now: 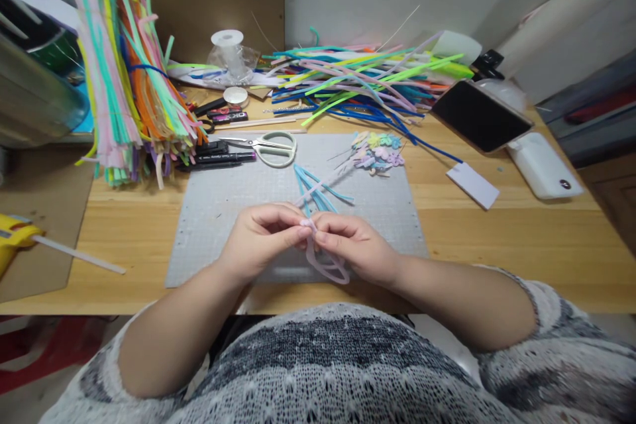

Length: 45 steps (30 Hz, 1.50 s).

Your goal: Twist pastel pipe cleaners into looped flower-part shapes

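Pale pink-lilac pipe cleaners (328, 272), bent into loops, hang between my hands above the near part of the grey cutting mat (199, 238). My left hand (265, 235) pinches them at the twisted top with thumb and forefinger. Close beside it, my right hand (355, 244) grips the same piece, its fingertips nearly touching the left ones. A straight lilac length runs up and away from the fingers. Just beyond the hands, several light blue pipe cleaners (320, 195) lie on the mat. The curled fingers partly hide the joint.
Green-handled scissors (275, 148) and black markers (218, 158) lie at the mat's far edge. Small pastel flowers (378, 152) sit at its far right. Pipe cleaner bundles (116, 79) stand left; a loose pile (358, 79) lies behind. A yellow glue gun (14, 235) and a phone (481, 116) flank them.
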Each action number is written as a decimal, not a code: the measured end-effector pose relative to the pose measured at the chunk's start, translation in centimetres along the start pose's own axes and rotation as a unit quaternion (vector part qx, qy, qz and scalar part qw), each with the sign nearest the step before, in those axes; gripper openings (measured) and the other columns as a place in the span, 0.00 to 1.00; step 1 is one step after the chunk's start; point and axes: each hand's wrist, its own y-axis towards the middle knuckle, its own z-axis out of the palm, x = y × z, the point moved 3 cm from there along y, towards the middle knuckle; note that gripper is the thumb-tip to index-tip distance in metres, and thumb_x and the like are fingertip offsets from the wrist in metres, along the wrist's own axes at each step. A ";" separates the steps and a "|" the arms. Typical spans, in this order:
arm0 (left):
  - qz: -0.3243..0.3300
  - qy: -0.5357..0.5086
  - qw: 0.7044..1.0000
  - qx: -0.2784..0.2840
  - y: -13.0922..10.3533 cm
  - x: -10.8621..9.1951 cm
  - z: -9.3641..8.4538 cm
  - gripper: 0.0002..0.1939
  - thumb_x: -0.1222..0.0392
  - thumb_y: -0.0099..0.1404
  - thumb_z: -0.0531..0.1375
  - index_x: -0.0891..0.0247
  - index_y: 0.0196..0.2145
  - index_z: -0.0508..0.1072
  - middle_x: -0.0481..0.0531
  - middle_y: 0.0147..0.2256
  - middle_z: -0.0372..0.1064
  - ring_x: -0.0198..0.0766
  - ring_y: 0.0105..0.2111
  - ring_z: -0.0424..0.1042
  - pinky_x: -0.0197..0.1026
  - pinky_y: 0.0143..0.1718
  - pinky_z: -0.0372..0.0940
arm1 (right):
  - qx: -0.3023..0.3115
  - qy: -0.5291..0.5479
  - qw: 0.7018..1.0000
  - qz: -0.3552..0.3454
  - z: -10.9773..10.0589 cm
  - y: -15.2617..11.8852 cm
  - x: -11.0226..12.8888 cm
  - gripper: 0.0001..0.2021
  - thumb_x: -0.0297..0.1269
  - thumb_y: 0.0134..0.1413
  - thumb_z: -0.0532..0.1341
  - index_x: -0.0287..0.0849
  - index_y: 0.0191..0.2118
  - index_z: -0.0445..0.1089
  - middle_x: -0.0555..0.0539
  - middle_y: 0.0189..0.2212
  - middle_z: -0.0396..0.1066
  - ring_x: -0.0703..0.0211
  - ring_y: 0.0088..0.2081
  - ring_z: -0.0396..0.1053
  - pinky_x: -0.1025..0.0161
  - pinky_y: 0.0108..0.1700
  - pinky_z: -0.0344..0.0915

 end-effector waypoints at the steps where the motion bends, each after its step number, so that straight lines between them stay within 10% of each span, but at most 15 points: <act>1: -0.001 -0.002 1.000 -0.001 0.0 0.0 0.0 0.02 0.68 0.53 0.67 0.64 0.27 0.78 0.50 0.27 0.73 0.30 0.23 0.71 0.33 0.25 0.68 | 0.000 0.001 1.000 0.006 0.0 0.0 0.0 0.13 0.41 0.59 0.57 0.41 0.25 0.63 0.49 0.28 0.63 0.62 0.32 0.61 0.62 0.37 0.61; 19: 0.013 0.042 0.999 0.014 0.1 -0.3 0.0 0.01 0.65 0.53 0.67 0.63 0.26 0.78 0.48 0.27 0.68 0.29 0.27 0.69 0.33 0.29 0.67 | 0.000 -0.048 0.999 -0.006 -0.1 -0.3 0.3 0.07 0.39 0.60 0.55 0.40 0.37 0.65 0.50 0.30 0.63 0.64 0.33 0.60 0.64 0.36 0.59; 26: -0.095 -0.066 0.992 0.044 -0.2 0.9 0.7 0.04 0.63 0.57 0.64 0.64 0.32 0.75 0.46 0.25 0.65 0.29 0.18 0.68 0.33 0.18 0.65 | 0.067 0.137 0.981 0.121 0.7 -0.2 -1.0 0.15 0.46 0.60 0.56 0.38 0.33 0.66 0.49 0.26 0.71 0.65 0.28 0.69 0.65 0.34 0.65; 31: -0.009 -0.013 1.000 0.003 -0.3 0.4 0.3 0.15 0.63 0.61 0.61 0.60 0.46 0.73 0.50 0.29 0.71 0.31 0.27 0.70 0.33 0.28 0.66 | 0.053 0.220 0.966 0.126 0.5 -0.1 -1.3 0.13 0.44 0.61 0.56 0.38 0.32 0.65 0.49 0.24 0.72 0.64 0.28 0.72 0.64 0.35 0.67; 45: 0.088 0.134 0.987 0.014 -0.2 -0.8 0.0 0.10 0.65 0.59 0.60 0.59 0.38 0.79 0.54 0.34 0.73 0.39 0.36 0.71 0.42 0.39 0.66 | 0.056 0.244 0.957 0.144 0.5 -0.3 -1.2 0.13 0.43 0.60 0.57 0.37 0.31 0.66 0.48 0.23 0.72 0.63 0.28 0.72 0.63 0.36 0.67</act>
